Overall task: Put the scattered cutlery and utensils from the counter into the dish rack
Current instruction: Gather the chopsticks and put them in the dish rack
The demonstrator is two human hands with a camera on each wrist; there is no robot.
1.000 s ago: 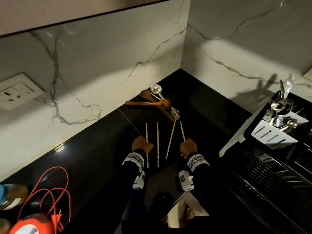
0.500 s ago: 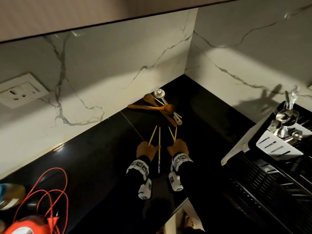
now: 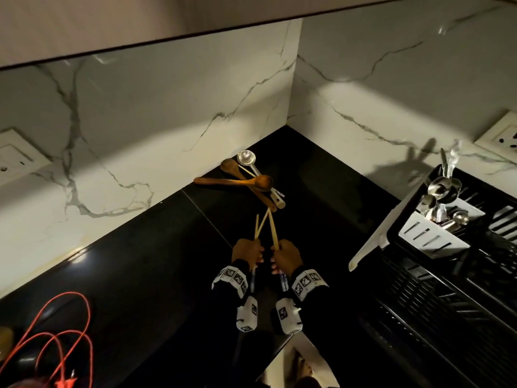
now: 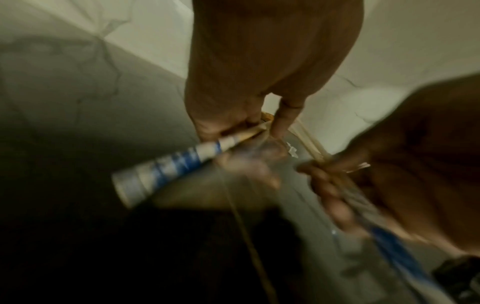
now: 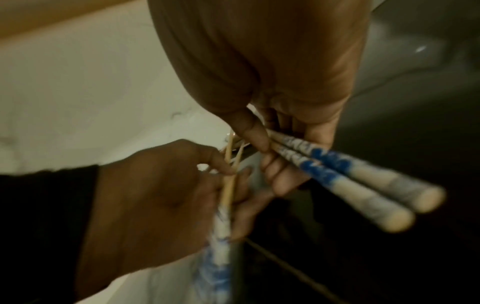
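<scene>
My left hand [image 3: 247, 252] grips chopsticks [image 3: 258, 229] with blue-and-white handle ends [image 4: 166, 170]. Close beside it, my right hand [image 3: 285, 254] grips two more chopsticks [image 5: 337, 176] of the same kind. Both hands hover over the black counter [image 3: 140, 275], and the wooden tips cross in front of them. Farther back in the corner lie two wooden spoons [image 3: 243, 182] and a metal spoon [image 3: 246, 158] in a pile. The black dish rack [image 3: 447, 289] stands at the right, with a white cutlery holder [image 3: 430, 236] that has metal spoons in it.
Marble walls close the corner behind the spoon pile. A red cable [image 3: 56, 340] lies at the counter's front left. Wall sockets sit at far left [image 3: 16, 158] and far right [image 3: 503, 135]. A white drain spout [image 3: 372, 247] juts from the rack toward my hands.
Both hands have moved inward toward each other and lifted the chopsticks off the counter. The tips, spread apart before, now cross.
</scene>
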